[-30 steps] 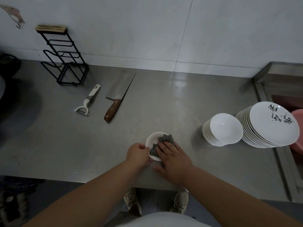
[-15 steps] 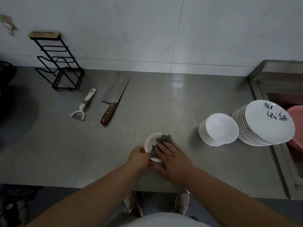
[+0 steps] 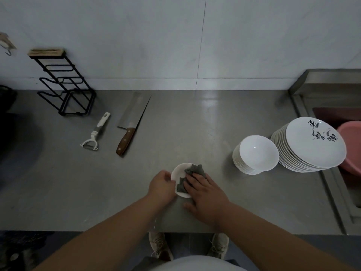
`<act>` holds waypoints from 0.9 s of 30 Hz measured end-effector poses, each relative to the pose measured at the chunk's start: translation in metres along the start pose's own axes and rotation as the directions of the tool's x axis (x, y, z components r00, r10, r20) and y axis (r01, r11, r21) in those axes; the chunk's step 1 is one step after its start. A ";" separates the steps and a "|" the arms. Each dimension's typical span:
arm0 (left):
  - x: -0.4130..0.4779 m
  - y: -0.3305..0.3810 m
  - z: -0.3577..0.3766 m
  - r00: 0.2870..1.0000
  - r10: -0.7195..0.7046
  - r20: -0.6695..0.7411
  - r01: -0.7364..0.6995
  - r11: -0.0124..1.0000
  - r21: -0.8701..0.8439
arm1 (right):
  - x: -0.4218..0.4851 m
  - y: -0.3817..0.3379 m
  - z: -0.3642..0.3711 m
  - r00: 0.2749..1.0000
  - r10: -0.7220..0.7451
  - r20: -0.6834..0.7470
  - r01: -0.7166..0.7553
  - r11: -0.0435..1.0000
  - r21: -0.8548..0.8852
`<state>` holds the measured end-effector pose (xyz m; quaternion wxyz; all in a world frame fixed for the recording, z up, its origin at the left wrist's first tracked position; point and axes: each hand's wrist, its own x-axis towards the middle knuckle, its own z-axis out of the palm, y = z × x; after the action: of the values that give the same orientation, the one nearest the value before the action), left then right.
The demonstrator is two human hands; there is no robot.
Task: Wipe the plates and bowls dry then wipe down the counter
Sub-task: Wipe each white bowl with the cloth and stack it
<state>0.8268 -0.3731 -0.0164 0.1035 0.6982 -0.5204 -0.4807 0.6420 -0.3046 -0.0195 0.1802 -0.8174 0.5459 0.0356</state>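
**Here: one bowl under the cloth, two stacks off to the right**

Well, starting at the left, one black wire rack (image 3: 64, 85) stands on the steel counter (image 3: 195, 118) against the wall. Just right of it lie one white peeler (image 3: 95, 133) and one knife (image 3: 130, 122) with a broad blade and a wooden handle, side by side but not touching.

Near the front edge, in the middle, sits one small white bowl (image 3: 180, 170). The left hand (image 3: 161, 185) grasps its left rim, fingers curled round the edge. One grey cloth (image 3: 195, 170) lies bunched inside the bowl and spills over its far rim. The right hand (image 3: 205, 190) lies flat on the cloth, fingers stretched out and pressing it down, with the thumb out to the side over the counter.

Further right, well apart from the hands, there are two stacks. The first is a stack of bowls (image 3: 256, 153). The second, touching or nearly so, is a stack of plates (image 3: 312, 145), and the top plate has black brush marks on it. Both are too tightly packed for me to count each piece. Behind the plates, one pink basin (image 3: 351, 141) sits in the sink (image 3: 332, 192).
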 end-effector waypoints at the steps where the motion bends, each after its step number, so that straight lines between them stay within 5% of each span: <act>1: -0.006 -0.002 0.006 0.993 -0.106 0.049 0.111 0.987 -0.119 | 0.001 -0.001 0.001 1.000 0.025 -0.006 -0.025 1.000 0.008; 3: -0.012 -0.007 0.014 0.982 -0.160 0.097 0.174 0.974 -0.146 | 0.000 -0.001 0.001 0.999 0.040 -0.007 -0.040 0.999 0.024; 7: -0.002 0.003 -0.004 0.960 0.278 0.018 -0.270 0.914 0.302 | -0.002 0.003 -0.006 0.998 -0.011 0.068 0.010 1.000 0.016; 11: 0.008 0.011 -0.014 0.925 0.376 0.051 -0.370 0.865 0.340 | -0.002 0.006 -0.008 0.994 -0.017 0.111 0.014 1.000 0.021; 13: 0.000 0.010 -0.006 0.960 0.280 -0.021 -0.264 0.926 0.270 | -0.003 0.002 -0.006 0.995 -0.005 0.097 0.001 0.999 0.034; 15: -0.008 0.014 0.004 0.999 -0.031 -0.013 0.031 0.999 -0.010 | -0.002 0.001 -0.003 0.998 0.038 0.054 -0.040 0.998 0.055; 17: -0.015 0.020 0.009 0.921 -0.319 0.223 0.380 0.862 -0.336 | -0.002 0.005 -0.003 0.999 0.050 0.008 -0.050 0.997 0.062; 18: -0.015 0.023 0.007 0.894 -0.352 0.276 0.435 0.830 -0.348 | -0.003 0.008 -0.003 0.999 0.035 0.001 -0.035 0.998 0.053; 21: 0.001 0.028 -0.002 0.993 -0.093 0.076 0.087 0.993 0.083 | -0.006 0.016 -0.010 0.998 -0.016 0.061 0.013 0.999 0.042; 23: 0.011 0.034 -0.008 0.989 0.140 0.045 -0.147 0.927 0.345 | -0.005 0.018 -0.010 0.997 -0.032 0.065 0.029 0.999 0.044; 27: 0.017 0.036 -0.001 0.985 0.154 0.082 -0.174 0.921 0.348 | -0.007 0.012 -0.005 0.998 0.033 0.045 -0.035 0.999 0.040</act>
<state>0.8050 -0.4034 -0.0016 0.0021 0.6463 -0.6575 -0.3873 0.6282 -0.3042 -0.0165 0.2083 -0.8032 0.5563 0.0454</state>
